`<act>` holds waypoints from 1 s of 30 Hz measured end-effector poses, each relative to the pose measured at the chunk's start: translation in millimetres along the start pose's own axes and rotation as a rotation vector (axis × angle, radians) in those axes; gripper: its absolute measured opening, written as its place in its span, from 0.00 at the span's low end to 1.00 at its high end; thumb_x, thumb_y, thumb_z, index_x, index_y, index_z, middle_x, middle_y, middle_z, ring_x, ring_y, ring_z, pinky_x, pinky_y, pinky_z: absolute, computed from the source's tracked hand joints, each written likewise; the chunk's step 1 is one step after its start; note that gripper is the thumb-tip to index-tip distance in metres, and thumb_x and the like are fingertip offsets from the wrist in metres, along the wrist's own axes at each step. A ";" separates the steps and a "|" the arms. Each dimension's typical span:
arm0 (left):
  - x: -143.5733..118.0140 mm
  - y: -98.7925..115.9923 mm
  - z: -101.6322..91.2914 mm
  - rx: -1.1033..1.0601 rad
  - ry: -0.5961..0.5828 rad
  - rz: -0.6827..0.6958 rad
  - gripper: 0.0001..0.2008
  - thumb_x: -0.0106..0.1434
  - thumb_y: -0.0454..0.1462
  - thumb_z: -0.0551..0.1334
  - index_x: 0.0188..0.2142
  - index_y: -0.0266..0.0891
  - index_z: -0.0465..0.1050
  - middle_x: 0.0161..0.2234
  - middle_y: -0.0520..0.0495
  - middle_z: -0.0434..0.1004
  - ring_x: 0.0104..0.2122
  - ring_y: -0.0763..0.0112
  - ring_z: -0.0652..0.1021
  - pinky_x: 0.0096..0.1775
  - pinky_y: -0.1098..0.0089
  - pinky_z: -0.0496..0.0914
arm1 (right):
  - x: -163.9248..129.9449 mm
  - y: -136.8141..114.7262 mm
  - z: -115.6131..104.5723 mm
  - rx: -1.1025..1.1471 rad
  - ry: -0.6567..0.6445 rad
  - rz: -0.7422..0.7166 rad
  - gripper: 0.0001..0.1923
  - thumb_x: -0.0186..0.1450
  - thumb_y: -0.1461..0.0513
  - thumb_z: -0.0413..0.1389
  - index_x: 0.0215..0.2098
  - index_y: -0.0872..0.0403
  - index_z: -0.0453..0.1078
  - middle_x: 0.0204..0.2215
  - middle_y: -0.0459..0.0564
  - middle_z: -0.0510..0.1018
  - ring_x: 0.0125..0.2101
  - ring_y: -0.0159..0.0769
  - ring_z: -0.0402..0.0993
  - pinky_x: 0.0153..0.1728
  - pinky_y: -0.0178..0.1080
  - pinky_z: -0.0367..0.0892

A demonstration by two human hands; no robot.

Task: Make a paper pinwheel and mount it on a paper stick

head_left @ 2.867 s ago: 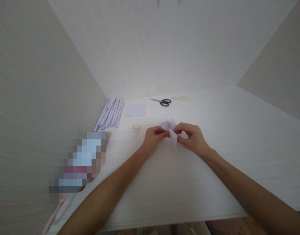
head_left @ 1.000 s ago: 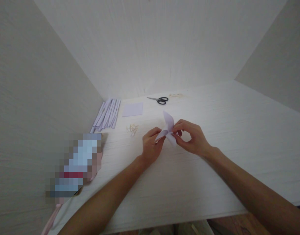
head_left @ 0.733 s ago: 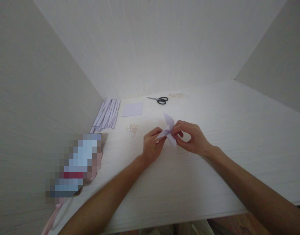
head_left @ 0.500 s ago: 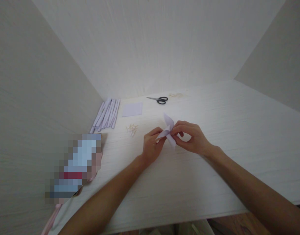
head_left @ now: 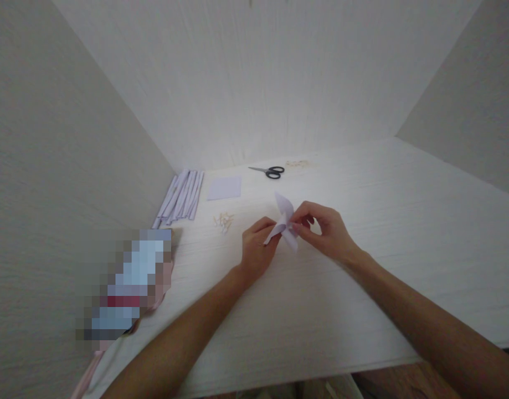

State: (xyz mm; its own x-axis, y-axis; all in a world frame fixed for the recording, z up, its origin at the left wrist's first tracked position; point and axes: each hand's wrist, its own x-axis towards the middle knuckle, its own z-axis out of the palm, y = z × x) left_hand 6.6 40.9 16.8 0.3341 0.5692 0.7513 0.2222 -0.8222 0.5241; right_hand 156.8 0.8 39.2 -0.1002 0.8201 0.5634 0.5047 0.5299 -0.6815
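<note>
Lilac paper, folded into a little pinwheel-ish shape (head_left: 284, 220), sits pinched between both hands just above the white table (head_left: 382, 233), roughly in the middle of the scene. The left hand (head_left: 257, 246) has its fingers curled in, thumb and fingertips closed on the lower left flap. The right hand (head_left: 323, 230) grips the centre of the folded paper from the right side, thumb and forefinger pressed together on it, the other fingers loosely bent behind. One pointed flap sticks up toward the far side, another hangs down toward the near edge (can't tell exactly how many folds there are, it's pretty small).

Further back on the left there's a bundle of lilac paper strips (head_left: 180, 195) lying side by side against the left wall, and just right of them a flat lilac square sheet (head_left: 224, 188). Black-handled scissors (head_left: 269, 171) lie at the far edge, closed as far as I can see, with a small pale scatter of bits (head_left: 298, 164) right beside them. Another small pile of pale bits (head_left: 224, 220) sits left of the left hand, well apart from the strips. A blurred-out patch covers something at the near left.
</note>
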 end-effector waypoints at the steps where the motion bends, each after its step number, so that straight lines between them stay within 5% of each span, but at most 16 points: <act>1: -0.1 0.7 0.0 -0.004 0.000 0.008 0.07 0.53 0.29 0.57 0.20 0.34 0.69 0.19 0.53 0.66 0.20 0.82 0.67 0.23 0.80 0.61 | 0.4 -0.5 -0.3 -0.003 -0.003 0.015 0.03 0.54 0.68 0.52 0.28 0.56 0.65 0.21 0.44 0.67 0.21 0.26 0.60 0.23 0.32 0.57; 10: 3.1 2.9 1.0 -0.017 -0.024 -0.093 0.06 0.53 0.31 0.58 0.21 0.34 0.70 0.20 0.51 0.68 0.21 0.81 0.68 0.24 0.79 0.62 | 3.3 -1.4 -1.7 -0.055 -0.060 0.124 0.02 0.54 0.66 0.53 0.25 0.57 0.67 0.18 0.44 0.68 0.20 0.26 0.60 0.22 0.32 0.57; 19: 6.4 -3.6 0.7 -0.072 -0.263 -0.235 0.09 0.53 0.27 0.54 0.22 0.35 0.71 0.22 0.50 0.69 0.23 0.78 0.68 0.27 0.77 0.64 | 1.8 6.2 -5.0 -0.096 -0.074 0.110 0.03 0.54 0.65 0.53 0.26 0.56 0.69 0.21 0.46 0.71 0.23 0.29 0.63 0.25 0.33 0.60; 30: 4.7 -3.2 1.1 0.005 -0.185 -0.177 0.08 0.53 0.29 0.56 0.21 0.35 0.70 0.20 0.51 0.68 0.22 0.78 0.69 0.25 0.77 0.63 | 1.6 14.2 -1.0 0.015 -0.096 0.217 0.05 0.53 0.63 0.55 0.26 0.57 0.70 0.20 0.46 0.71 0.22 0.29 0.63 0.25 0.34 0.60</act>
State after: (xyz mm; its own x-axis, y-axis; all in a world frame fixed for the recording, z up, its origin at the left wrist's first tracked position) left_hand 8.5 46.2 18.3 0.4515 0.6936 0.5613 0.2963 -0.7099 0.6389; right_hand 164.6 9.4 30.9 -0.0722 0.9316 0.3563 0.5108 0.3413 -0.7890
